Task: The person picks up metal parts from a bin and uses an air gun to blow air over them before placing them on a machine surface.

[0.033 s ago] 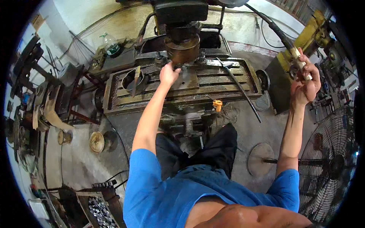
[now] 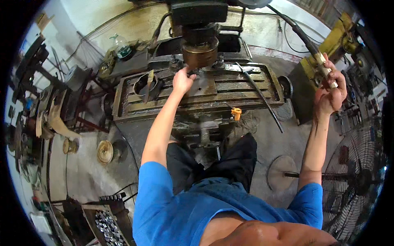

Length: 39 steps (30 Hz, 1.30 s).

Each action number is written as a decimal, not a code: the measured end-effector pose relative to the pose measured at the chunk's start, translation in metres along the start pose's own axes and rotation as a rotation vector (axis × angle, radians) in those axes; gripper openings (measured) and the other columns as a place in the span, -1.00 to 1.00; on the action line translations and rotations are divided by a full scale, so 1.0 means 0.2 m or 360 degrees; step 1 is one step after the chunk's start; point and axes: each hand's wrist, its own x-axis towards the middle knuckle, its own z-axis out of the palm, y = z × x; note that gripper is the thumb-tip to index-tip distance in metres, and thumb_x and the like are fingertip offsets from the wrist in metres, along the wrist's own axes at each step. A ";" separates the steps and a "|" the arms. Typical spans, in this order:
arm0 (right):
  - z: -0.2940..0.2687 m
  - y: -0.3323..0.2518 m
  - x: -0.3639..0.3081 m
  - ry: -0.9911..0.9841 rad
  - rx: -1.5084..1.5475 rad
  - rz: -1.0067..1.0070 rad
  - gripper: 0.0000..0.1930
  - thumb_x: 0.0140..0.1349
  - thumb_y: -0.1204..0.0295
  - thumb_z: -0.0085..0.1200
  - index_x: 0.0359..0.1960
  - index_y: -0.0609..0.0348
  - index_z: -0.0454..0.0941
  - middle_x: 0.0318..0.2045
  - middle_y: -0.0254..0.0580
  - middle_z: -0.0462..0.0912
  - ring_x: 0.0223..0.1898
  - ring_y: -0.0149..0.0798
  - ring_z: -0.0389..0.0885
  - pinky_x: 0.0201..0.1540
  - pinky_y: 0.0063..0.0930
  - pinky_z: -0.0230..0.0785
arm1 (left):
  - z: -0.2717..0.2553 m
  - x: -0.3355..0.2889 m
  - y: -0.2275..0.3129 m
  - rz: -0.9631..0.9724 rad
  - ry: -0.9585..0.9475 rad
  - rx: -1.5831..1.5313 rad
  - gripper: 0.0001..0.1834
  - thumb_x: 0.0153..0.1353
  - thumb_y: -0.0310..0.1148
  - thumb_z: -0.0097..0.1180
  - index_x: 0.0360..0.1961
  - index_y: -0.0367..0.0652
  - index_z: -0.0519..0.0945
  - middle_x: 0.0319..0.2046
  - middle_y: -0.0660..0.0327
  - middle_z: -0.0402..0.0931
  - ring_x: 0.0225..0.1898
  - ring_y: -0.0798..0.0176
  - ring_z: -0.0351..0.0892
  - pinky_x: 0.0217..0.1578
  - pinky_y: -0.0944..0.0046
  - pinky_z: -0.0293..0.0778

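Note:
My right hand (image 2: 331,88), raised at the right, is wrapped round the pale grip at the end of a long dark lever (image 2: 301,37) that runs up to the milling machine. My left hand (image 2: 183,81) reaches to the middle of the slotted machine table (image 2: 242,91), just under the round brownish cutter head (image 2: 199,52). Its fingers are closed at a small dark part by the cutter; what they grip is too small to make out. To the left of this hand a cut-open container (image 2: 141,87) with a brush-like stick in it stands on the table.
A long metal bar (image 2: 262,100) lies across the table's right side, its end jutting past the front edge. An orange clamp-like piece (image 2: 236,113) is at the front edge. A standing fan (image 2: 363,178) is at my right, a wooden box of metal pieces (image 2: 88,213) at lower left.

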 end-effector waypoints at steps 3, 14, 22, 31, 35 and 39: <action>0.04 0.00 -0.04 0.0141 0.0004 0.0184 -0.76 -0.16 0.57 -0.20 -0.42 0.39 0.45 -0.14 0.23 0.48 0.06 0.18 0.34 0.17 0.01 0.09 | -0.25 -0.22 0.00 0.0085 -0.0160 -0.0035 -0.50 -0.02 -0.24 0.19 -0.04 -0.23 0.46 -0.51 0.03 0.57 -0.52 0.15 0.57 -0.44 0.18 0.42; -0.35 0.19 -0.12 -0.0265 -0.0544 -0.0034 -0.65 0.16 0.32 -0.33 -0.17 0.33 0.37 0.11 0.22 0.28 0.14 0.13 0.25 0.20 -0.12 0.07 | -1.42 -1.66 -0.38 -0.0824 0.0467 -0.0257 -0.64 0.05 -0.40 0.09 -0.08 -0.25 0.49 -0.54 0.20 0.57 -0.49 0.46 0.53 -0.50 0.40 0.41; -0.24 0.23 -0.16 -0.0307 -0.0709 -0.0330 -0.56 0.22 0.24 -0.31 -0.04 0.38 0.35 0.03 0.38 0.32 0.06 0.30 0.30 0.12 0.13 0.11 | -2.15 -2.97 -0.86 -0.1207 0.1758 0.0290 -0.64 -0.05 -0.52 -0.02 -0.15 -0.25 0.55 -0.48 0.10 0.59 -0.44 0.30 0.59 -0.35 0.35 0.47; -0.16 0.26 -0.20 -0.0310 -0.0630 -0.0431 -0.60 0.27 0.32 -0.34 -0.10 0.44 0.39 0.05 0.23 0.34 0.00 0.27 0.38 0.08 0.03 0.22 | -2.20 -3.36 -1.09 -0.2424 0.1051 0.1255 -0.64 -0.09 -0.26 0.12 -0.18 -0.03 0.57 -0.24 0.02 0.55 -0.15 -0.01 0.52 -0.14 0.10 0.42; -0.45 0.28 -0.20 -0.0425 -0.0684 -0.0038 -0.59 0.27 0.33 -0.32 0.05 0.38 0.29 0.09 0.10 0.32 0.10 0.07 0.30 0.12 -0.16 0.18 | -2.21 -3.12 -1.19 -0.2420 0.0777 0.1356 -0.61 -0.04 -0.16 0.09 -0.15 -0.02 0.52 -0.16 0.01 0.51 -0.11 -0.03 0.49 -0.14 0.07 0.42; -0.39 0.23 -0.17 -0.0242 -0.0353 0.0735 -0.59 0.19 0.46 -0.24 0.09 0.35 0.28 0.09 0.06 0.33 0.09 -0.06 0.32 0.12 -0.28 0.18 | -2.23 -3.31 -1.42 -0.2202 0.0534 0.1506 -0.56 0.03 0.03 0.04 -0.25 -0.12 0.52 -0.29 0.00 0.54 -0.27 -0.09 0.54 -0.35 -0.01 0.46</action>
